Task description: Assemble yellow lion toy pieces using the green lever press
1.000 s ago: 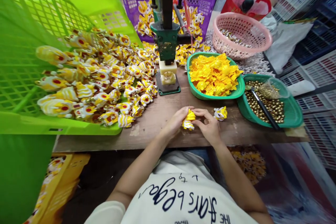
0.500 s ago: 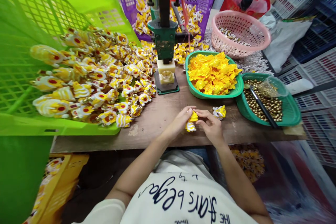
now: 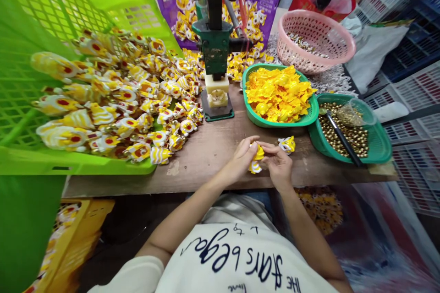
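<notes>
A dark-green metal press (image 3: 213, 46), a green plastic basket (image 3: 275, 124) of yellow plastic pieces (image 3: 280, 94) and a lime-green plastic crate (image 3: 85, 163) of yellow-and-white figures (image 3: 125, 96) mark a workshop.

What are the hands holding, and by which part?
The left hand and right hand pinch a yellow-and-white piece by its yellow far end; its striped near end is exposed.

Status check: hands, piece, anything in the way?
Left hand and right hand both on one yellow-and-white piece. Held piece partly hidden by the grip. Nearest obstacle: loose second piece on the table, just beyond the right hand.
</notes>
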The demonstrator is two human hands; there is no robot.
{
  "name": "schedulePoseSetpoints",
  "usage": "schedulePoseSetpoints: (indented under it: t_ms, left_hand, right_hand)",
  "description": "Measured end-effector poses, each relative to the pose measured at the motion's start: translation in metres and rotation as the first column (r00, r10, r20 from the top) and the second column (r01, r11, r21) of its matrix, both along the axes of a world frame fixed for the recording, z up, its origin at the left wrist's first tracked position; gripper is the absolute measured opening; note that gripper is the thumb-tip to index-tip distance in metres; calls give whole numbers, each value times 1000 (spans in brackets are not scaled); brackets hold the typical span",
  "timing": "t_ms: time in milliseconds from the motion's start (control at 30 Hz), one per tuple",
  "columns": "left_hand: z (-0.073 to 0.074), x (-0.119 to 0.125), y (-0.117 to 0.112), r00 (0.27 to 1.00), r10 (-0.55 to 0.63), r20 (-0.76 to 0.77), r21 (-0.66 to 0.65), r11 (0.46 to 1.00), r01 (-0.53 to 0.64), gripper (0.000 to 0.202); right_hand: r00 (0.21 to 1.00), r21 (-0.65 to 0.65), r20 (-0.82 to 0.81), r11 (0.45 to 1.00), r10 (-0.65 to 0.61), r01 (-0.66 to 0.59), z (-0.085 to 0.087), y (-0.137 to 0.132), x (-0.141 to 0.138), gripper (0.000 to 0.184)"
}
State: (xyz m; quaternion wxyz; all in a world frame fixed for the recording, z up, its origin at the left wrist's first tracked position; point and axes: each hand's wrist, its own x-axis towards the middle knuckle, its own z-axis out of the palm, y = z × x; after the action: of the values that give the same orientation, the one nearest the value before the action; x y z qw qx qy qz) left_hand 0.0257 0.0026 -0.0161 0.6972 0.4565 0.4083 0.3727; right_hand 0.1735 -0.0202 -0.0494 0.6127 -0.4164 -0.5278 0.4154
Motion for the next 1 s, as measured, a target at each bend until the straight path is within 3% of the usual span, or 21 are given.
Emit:
schedulePoseSetpoints:
  t_ms: [267,500,667,1000]
  left_hand:
    - [9,3,-1,982,56,-181,103,994,-38,43]
    - [24,1,-3,934,-1,-358,110,993,44,48]
    - [27,1,-2,934,-23,-358,59,997,47,49]
    - [22,3,-1,946,-8,-324,47,999,24,50]
  right_hand:
    - [999,-81,-34,997,-2,-1,-11,-6,4,28]
    - [999,-45,-9,998,-42,41,-7,-9,0,23]
    - [999,15,20,999,-34,34,1,-10,0,18]
    - [997,0,58,998,-60,60,5,-8,-1,18]
